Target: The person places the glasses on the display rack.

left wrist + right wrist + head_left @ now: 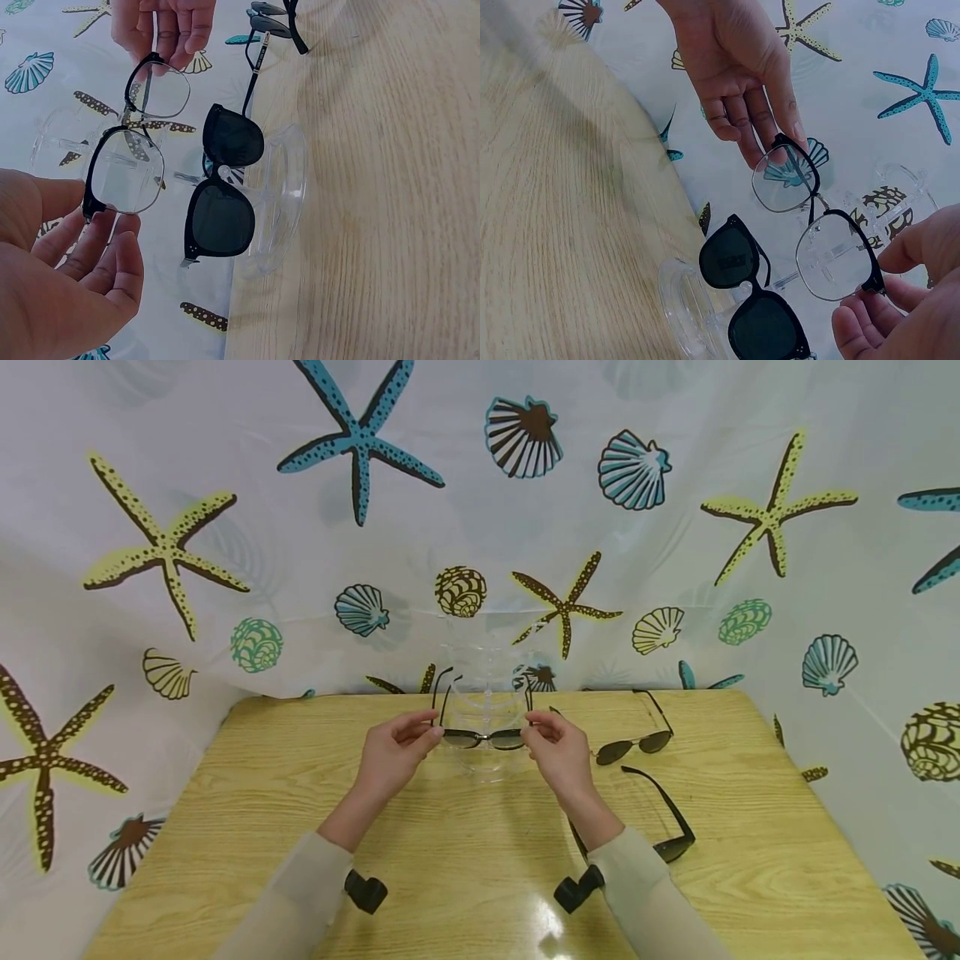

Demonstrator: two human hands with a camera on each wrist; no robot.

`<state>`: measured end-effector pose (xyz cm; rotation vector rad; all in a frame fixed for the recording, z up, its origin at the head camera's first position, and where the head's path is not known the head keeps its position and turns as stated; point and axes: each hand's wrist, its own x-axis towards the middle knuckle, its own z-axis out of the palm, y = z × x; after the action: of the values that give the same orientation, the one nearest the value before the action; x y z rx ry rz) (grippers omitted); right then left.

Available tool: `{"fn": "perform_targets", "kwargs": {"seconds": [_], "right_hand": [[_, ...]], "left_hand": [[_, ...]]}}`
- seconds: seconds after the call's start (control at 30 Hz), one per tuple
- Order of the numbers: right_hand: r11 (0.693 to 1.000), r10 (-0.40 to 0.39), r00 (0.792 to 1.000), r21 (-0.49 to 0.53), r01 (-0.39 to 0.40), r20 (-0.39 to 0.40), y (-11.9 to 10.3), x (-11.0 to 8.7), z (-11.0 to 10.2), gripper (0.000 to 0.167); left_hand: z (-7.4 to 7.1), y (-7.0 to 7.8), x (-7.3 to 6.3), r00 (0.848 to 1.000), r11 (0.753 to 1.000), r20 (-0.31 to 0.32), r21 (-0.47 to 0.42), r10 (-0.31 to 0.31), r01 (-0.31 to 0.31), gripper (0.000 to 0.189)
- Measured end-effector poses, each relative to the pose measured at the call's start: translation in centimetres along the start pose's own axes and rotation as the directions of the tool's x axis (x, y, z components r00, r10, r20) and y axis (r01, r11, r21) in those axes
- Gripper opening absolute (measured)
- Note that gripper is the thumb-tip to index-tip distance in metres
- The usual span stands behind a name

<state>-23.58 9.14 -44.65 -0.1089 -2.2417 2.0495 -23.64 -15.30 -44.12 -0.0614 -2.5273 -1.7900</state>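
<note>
A pair of browline eyeglasses (129,120) with clear lenses, black upper rims and thin metal lower rims is held between both hands. The left hand (393,752) pinches one outer corner of the frame, and the right hand (558,747) pinches the other. Just behind the eyeglasses stands a clear display stand (296,176) with several tiers. Black sunglasses (754,289) with dark lenses sit on its lower tier, below the held pair. Whether the eyeglasses touch the stand, I cannot tell.
On the wooden table (262,793), thin-framed sunglasses (633,746) lie right of the stand. Nearer, thick black sunglasses (678,839) lie partly hidden under the right forearm. A cloth (465,510) printed with starfish and shells hangs behind the table.
</note>
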Motion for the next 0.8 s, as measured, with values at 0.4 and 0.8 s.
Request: {"fn": "perform_targets", "kwargs": {"seconds": [0.4,0.8], "right_hand": [[1.0,0.028,1.0,0.011,-0.028,-0.002,-0.1,0.7,0.1,0.03],[1.0,0.026,0.999,-0.005,-0.026,-0.02,-0.4,1.7,-0.1,0.032]], "left_hand": [[0.1,0.3,0.8,0.999,0.999,-0.009,0.017,0.033,-0.032,0.039],[0.6,0.6,1.8,0.999,0.999,-0.021,0.019,0.049,-0.048,0.039]]}}
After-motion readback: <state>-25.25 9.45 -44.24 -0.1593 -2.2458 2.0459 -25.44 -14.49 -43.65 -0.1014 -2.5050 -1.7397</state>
